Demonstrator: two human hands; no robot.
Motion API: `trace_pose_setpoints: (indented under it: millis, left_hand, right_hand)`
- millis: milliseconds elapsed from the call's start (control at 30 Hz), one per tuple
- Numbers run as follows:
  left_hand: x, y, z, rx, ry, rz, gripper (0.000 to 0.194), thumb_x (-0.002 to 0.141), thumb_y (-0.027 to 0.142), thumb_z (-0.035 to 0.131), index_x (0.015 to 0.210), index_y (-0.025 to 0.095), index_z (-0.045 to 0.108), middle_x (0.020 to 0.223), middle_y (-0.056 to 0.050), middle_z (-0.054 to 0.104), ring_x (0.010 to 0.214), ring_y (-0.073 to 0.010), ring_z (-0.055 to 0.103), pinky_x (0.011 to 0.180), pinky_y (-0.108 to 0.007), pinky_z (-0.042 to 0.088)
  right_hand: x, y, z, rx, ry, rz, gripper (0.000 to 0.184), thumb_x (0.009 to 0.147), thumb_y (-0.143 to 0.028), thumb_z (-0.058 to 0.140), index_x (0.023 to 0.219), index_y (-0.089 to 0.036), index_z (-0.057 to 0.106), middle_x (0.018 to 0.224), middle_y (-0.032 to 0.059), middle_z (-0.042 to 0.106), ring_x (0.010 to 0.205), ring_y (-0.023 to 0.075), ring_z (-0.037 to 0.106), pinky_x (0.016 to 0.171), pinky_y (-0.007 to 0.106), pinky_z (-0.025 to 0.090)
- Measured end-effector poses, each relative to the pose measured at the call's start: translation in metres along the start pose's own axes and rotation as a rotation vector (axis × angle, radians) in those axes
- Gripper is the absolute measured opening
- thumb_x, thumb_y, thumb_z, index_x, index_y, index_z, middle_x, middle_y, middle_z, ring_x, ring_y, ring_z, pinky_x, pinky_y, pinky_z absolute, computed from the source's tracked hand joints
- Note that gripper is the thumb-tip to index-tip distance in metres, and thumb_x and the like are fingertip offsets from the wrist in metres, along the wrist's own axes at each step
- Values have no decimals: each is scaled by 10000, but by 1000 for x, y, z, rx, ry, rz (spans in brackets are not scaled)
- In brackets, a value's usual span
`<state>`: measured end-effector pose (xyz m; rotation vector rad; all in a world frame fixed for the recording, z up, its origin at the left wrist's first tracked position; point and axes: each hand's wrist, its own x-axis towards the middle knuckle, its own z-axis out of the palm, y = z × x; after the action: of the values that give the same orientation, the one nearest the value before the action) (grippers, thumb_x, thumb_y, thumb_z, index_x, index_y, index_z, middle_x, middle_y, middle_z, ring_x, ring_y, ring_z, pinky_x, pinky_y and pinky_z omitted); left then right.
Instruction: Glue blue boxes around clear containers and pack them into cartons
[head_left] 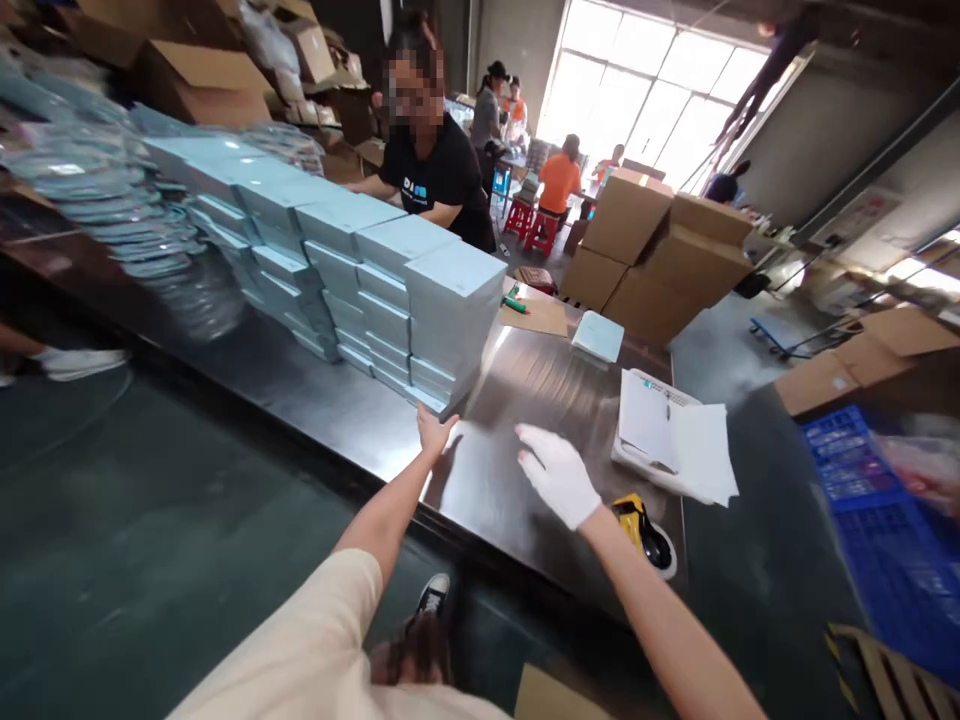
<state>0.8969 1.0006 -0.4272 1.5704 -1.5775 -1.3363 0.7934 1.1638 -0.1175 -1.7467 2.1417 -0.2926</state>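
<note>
Long rows of flat light blue boxes (450, 320) are stacked several layers high on the metal table (495, 450). My bare left hand (435, 432) is at the bottom front corner of the nearest stack, thumb and fingers apart; it appears to touch the lowest box without gripping it. In a white glove with bare fingertips, my right hand (556, 474) hovers over the tabletop to the right of the stack, fingers stretched and holding nothing. A yellow and black tape dispenser (637, 525) sits close to my right wrist.
A white tray (626, 455) with papers and a pen stands on the table's right side, near a small light blue stack (598, 337). Plastic-wrapped bundles (127, 200) line the left. A co-worker (439, 160) stands behind the boxes. Cartons (652, 250) and a blue crate (885, 560) are beyond.
</note>
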Motion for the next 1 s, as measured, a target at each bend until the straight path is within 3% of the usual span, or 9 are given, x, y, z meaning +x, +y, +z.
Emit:
trace_pose_setpoints:
  millis: [100,200,300,367,500,667,767,867,1000]
  left_hand:
    - [40,-1,19,-36,96,-151,989,1029,367,666,1554,-211,61,1600,-572,143,1602,-583,192,1265,-605,280]
    - [60,-8,39,-49,143,-247,1066,987,326,730,1604,-157,7,1638,-561,75,1637,-562,112,1300,-655,174]
    - [72,-18,52,-41,159,-278,1034,1001,275,686,1626,-139,-26,1670,-533,57,1670,-497,83,1336,-626,85]
    - [75,-24,56,-34,155,-269,1035,1003,260,672,1624,-159,-42,1686,-513,70,1682,-451,99,1360,-553,71]
    - [55,-26,59,-28,145,-259,1027,1012,280,646,1615,-194,-38,1692,-502,90,1677,-450,138,1365,-510,125]
    - [-29,-36,44,40,98,-226,1132,940,348,738,1688,-53,-11,1723,-442,170,1641,-500,255,1316,-665,249]
    - [-56,-54,-6,129,-6,-91,1154,879,335,789,1703,-13,60,1745,-397,188,1650,-475,254,1315,-637,285]
    - [-36,-64,-75,200,-189,141,1048,840,278,801,1677,-9,239,1763,-325,246,1667,-418,238,1339,-542,259]
    - [1,-55,-135,394,-405,413,1085,675,185,891,1642,110,407,1750,-259,336,1603,-480,337,1311,-593,311]
  right_hand:
    - [140,-75,-47,-242,69,-180,610,1025,-430,483,1567,-165,565,1660,98,531,1567,296,470,1345,449,350]
    - [236,-133,-59,-482,103,-248,725,1052,-478,507,1646,-73,417,1680,194,476,1557,362,447,1315,538,337]
    - [283,-154,-46,-686,4,-170,840,977,-623,619,1622,-117,435,1630,228,510,1501,450,457,1241,706,327]
    - [290,-154,-34,-798,-37,-124,850,942,-605,676,1593,-105,455,1576,249,539,1423,461,508,1177,709,381]
    - [267,-152,-26,-876,-31,-147,749,967,-505,658,1540,-58,476,1490,264,572,1302,418,575,1060,546,488]
    - [204,-144,-55,-866,-52,-79,614,955,-555,661,1359,-96,604,1344,202,669,1136,365,661,956,468,530]
    - [153,-109,-83,-791,-3,71,638,946,-603,657,1361,-121,612,1312,190,690,1124,366,672,954,458,533]
    - [89,-44,-90,-624,19,353,575,937,-656,633,1228,-162,675,1185,175,728,1095,368,684,958,451,532]
    - [-12,48,-35,-214,-21,708,415,969,-518,605,1182,-180,716,1158,175,764,1119,372,708,999,477,549]
